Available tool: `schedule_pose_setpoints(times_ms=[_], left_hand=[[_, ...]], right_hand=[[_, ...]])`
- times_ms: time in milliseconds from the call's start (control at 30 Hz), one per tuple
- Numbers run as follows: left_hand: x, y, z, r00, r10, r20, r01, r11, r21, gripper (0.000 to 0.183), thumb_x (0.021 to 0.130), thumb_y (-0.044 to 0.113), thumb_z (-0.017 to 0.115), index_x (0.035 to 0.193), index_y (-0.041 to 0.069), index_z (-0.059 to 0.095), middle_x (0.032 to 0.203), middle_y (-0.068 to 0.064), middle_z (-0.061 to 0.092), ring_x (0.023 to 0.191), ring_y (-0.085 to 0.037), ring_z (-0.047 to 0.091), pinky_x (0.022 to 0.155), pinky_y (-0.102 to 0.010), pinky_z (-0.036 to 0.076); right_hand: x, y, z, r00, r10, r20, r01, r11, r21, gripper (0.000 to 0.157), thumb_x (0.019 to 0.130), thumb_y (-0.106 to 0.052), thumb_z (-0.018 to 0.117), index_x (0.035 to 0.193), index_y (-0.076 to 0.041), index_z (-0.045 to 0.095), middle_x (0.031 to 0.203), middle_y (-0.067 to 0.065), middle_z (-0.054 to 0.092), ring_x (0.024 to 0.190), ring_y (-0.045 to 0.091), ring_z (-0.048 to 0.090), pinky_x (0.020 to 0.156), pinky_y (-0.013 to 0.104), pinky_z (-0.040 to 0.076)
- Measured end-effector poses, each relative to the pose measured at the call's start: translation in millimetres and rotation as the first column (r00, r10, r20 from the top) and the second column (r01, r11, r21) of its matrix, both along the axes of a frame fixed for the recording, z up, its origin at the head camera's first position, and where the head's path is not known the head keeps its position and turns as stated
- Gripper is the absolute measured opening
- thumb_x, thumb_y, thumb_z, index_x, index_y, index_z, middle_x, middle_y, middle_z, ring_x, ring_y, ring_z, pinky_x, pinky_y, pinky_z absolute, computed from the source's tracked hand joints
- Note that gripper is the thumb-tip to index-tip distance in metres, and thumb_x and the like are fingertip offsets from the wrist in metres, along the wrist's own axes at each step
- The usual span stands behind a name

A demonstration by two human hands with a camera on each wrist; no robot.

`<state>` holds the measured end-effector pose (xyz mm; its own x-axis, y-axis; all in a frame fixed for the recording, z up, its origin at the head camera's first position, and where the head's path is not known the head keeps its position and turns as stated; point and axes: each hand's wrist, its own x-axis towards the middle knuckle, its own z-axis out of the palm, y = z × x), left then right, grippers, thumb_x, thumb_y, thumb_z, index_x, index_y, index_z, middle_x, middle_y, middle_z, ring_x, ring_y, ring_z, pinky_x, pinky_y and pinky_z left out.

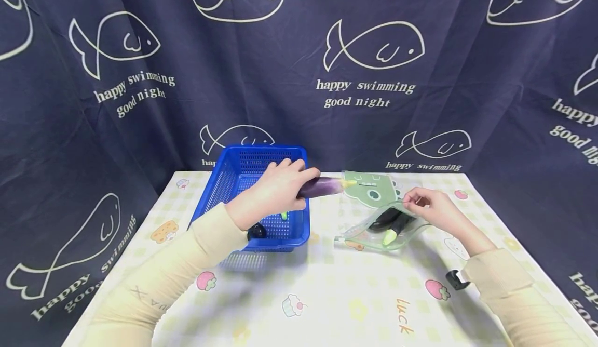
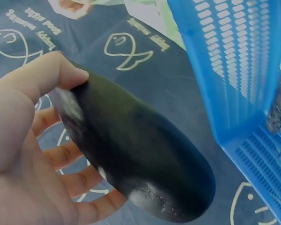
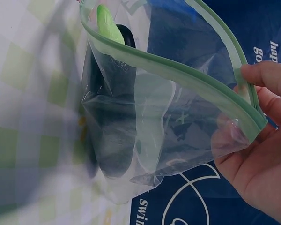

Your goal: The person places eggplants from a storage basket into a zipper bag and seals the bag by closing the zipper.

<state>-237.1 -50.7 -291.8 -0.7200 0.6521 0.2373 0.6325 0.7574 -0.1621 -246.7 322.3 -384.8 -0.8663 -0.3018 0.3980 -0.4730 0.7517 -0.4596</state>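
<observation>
My left hand (image 1: 280,186) holds a purple eggplant (image 1: 322,187) over the right rim of the blue basket (image 1: 306,237), its yellow-green stem end pointing right. In the left wrist view the thumb lies on top of the glossy dark eggplant (image 2: 136,145) and the fingers curl beneath. With thumb and fingers, my right hand (image 1: 434,209) pinches one corner of a clear zip bag (image 3: 187,133). The bag's green-edged mouth (image 3: 178,70) gapes open. Inside lie dark eggplants (image 3: 114,108), one showing a light green stem end (image 1: 389,237).
In the basket are a dark rounded thing (image 1: 257,231) and a bright green tip (image 1: 284,215), partly behind my left arm. A flat green cartoon-animal shape (image 1: 374,195) lies behind the bag. The checked tablecloth (image 1: 327,295) meets a dark blue fish-print curtain (image 1: 289,97).
</observation>
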Motion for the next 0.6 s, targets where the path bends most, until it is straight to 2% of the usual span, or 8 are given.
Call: schedule_pose_setpoints(times_ms=[233, 600], left_hand=[[8.1, 12.8, -3.5, 0.999, 0.009, 0.034, -0.010, 1.000, 0.017, 0.057, 0.072, 0.039, 0.066, 0.123, 0.029, 0.044, 0.098, 0.001, 0.048, 0.082, -0.019, 0.042, 0.062, -0.033, 0.038], [15.4, 33.2, -5.6, 1.000, 0.006, -0.002, -0.006, 0.998, 0.064, 0.055, 0.070, 0.040, 0.066, 0.120, 0.030, 0.045, 0.097, 0.001, 0.050, 0.079, -0.019, 0.042, 0.058, -0.032, 0.036]], right_hand=[[1.5, -0.6, 1.0, 1.000, 0.002, -0.007, -0.002, 1.000, 0.000, 0.008, 0.079, -0.007, 0.061, 0.080, -0.015, 0.062, 0.072, -0.003, 0.060, 0.065, 0.003, 0.051, 0.061, 0.016, 0.040], [-0.2, 0.0, 1.2, 1.000, 0.018, -0.013, -0.018, 1.000, -0.005, 0.008, 0.079, -0.006, 0.060, 0.081, -0.013, 0.062, 0.072, -0.003, 0.060, 0.065, 0.002, 0.051, 0.061, 0.014, 0.039]])
